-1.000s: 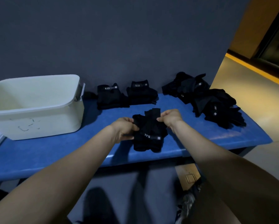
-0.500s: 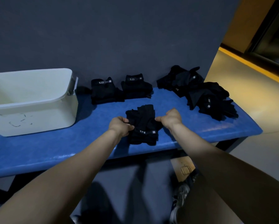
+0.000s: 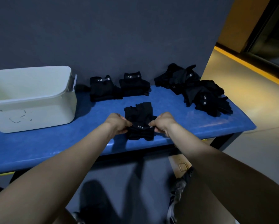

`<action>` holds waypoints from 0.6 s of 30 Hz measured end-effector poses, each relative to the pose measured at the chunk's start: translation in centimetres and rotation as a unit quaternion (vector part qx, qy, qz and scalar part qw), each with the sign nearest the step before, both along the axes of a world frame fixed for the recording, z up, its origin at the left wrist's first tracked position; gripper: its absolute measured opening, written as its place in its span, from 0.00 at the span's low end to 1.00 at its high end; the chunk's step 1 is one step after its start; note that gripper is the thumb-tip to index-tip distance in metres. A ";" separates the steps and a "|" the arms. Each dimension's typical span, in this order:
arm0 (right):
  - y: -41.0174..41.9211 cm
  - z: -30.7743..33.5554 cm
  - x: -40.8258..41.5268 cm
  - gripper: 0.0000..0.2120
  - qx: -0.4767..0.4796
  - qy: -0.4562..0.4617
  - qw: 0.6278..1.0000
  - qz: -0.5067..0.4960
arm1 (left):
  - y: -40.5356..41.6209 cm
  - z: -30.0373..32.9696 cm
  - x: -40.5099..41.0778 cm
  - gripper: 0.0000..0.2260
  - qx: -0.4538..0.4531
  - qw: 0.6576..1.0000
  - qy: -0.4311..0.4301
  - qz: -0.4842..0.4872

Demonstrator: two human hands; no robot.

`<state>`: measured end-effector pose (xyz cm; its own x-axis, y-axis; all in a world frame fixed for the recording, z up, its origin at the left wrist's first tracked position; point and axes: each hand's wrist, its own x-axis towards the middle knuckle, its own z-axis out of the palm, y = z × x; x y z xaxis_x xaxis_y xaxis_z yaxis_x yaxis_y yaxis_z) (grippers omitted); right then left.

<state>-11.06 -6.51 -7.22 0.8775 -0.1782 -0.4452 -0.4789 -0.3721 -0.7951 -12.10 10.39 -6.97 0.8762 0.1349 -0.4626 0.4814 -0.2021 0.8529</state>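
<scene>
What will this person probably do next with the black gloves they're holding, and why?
Probably lift the gloves and set them on one of the neat stacks at the back. The left hand and right hand pinch the cuff end, the gloves lie squared on the blue bench, and a loose pile waits on the right.

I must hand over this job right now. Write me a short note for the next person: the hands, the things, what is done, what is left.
Left hand: pinches the left side of the gloves at the cuff.
Right hand: pinches the right side.
Gloves: lying on the bench near its front edge, fingers toward the wall.
Done: left stack and right stack sit neat at the back.
Left: finish this set, probably add it to the stacks, then sort the loose pile on the right. The tub stands on the left.
</scene>
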 end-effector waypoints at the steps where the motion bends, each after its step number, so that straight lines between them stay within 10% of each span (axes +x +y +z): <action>1: 0.1 -0.3 -0.2 0.13 -0.010 0.003 1.000 0.007 | -0.1 -0.3 -0.1 0.12 0.007 1.000 0.005 -0.003; 7: 0.1 -0.7 -1.1 0.16 -0.093 -0.041 0.992 0.070 | 0.2 -2.0 -0.6 0.13 0.118 0.992 0.000 -0.048; 14: -0.1 -0.6 -1.0 0.10 -0.170 -0.237 0.932 0.214 | 0.5 -1.5 -0.4 0.13 0.315 0.873 -0.297 -0.224; 18: 0.2 -1.2 -0.3 0.24 -0.201 -0.175 0.910 0.319 | 1.0 -2.1 0.3 0.23 0.403 0.815 -0.181 -0.376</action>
